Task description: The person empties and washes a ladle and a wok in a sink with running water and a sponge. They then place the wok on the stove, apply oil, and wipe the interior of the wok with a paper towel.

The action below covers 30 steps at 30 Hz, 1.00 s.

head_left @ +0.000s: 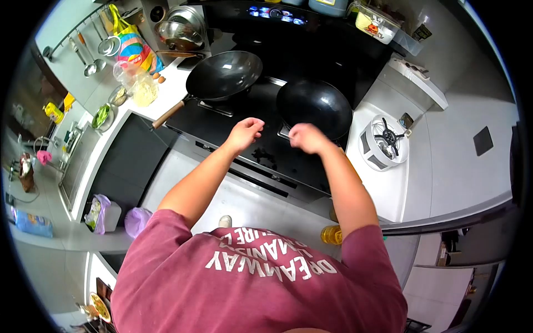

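My left hand [246,135] hovers over the front of the black stove [255,114], its fingers curled in and no object showing in them. My right hand [308,138], a little blurred, is also closed, just in front of the right wok [315,108]; I see nothing in it. I cannot tell whether it touches the wok's near rim. Behind my left hand, a second wok [225,75] with a wooden handle [167,115] sits on the left burner. Wet spots [264,157] lie on the stove top between and below my hands.
On the left counter are a bag of noodles [144,92], brown eggs [161,79], a bowl of greens [102,117] and a colourful bag [136,50]. A white round burner stand [383,142] stands at right. An oil bottle [331,235] is below the stove's right side.
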{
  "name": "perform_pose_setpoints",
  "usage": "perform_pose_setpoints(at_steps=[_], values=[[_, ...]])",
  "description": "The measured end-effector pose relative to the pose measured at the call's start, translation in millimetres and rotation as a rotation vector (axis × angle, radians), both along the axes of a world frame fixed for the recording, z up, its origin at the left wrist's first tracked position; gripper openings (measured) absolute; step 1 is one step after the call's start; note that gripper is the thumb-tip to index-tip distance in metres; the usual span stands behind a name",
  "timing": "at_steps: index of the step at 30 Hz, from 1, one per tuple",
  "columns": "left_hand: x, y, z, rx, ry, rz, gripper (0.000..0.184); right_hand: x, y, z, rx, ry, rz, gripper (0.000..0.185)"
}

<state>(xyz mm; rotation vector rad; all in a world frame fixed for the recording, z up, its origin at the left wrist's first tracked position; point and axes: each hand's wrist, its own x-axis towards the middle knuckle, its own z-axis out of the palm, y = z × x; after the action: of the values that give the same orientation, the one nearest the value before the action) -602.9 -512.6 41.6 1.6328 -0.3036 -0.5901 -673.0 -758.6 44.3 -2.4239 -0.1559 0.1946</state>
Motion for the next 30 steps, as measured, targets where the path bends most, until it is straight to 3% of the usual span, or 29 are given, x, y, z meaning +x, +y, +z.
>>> perform_pose_setpoints(at_steps=[1,2,3,5,8,11,15,17,19,20,25,28,30], values=[[13,6,-4,0.007,-0.016,-0.002,0.024,-6,13,-12,-0.746,-0.076,0.039,0.021],[18,13,1,0.014,-0.019,0.015,0.023,11,26,-9,-0.831,-0.025,-0.032,0.023],[23,20,5,0.017,-0.033,0.011,0.023,18,28,-11,-0.102,-0.264,-0.092,0.023],[34,29,12,0.014,-0.071,-0.033,0.024,27,46,31,0.373,0.126,-0.331,0.028],[52,22,22,-0.01,-0.13,-0.162,0.023,16,53,63,-0.064,-0.094,-0.413,0.035],[68,-12,31,-0.058,-0.204,-0.328,0.022,1,17,46,-0.237,-0.472,-0.339,0.045],[50,-82,55,-0.149,-0.365,-0.482,0.024,-56,-33,78,-0.072,-0.303,-0.65,0.046],[32,-118,72,-0.147,-0.496,-0.551,0.023,-89,-66,89,-0.288,-0.378,-0.691,0.042],[10,-152,91,-0.151,-0.581,-0.581,0.024,-119,-104,98,-0.297,-0.314,-0.804,0.043],[-1,-172,98,-0.168,-0.596,-0.597,0.023,-133,-127,97,-0.331,-0.43,-0.783,0.042],[-48,-301,89,-0.298,-0.632,-0.642,0.021,-195,-220,99,-0.169,-0.454,-0.901,0.037],[-80,-357,98,-0.185,-0.775,-0.612,0.026,-217,-270,113,-0.041,-0.211,-1.004,0.028],[-96,-379,112,-0.164,-0.784,-0.572,0.031,-223,-315,107,-0.066,-0.315,-1.005,0.029]])
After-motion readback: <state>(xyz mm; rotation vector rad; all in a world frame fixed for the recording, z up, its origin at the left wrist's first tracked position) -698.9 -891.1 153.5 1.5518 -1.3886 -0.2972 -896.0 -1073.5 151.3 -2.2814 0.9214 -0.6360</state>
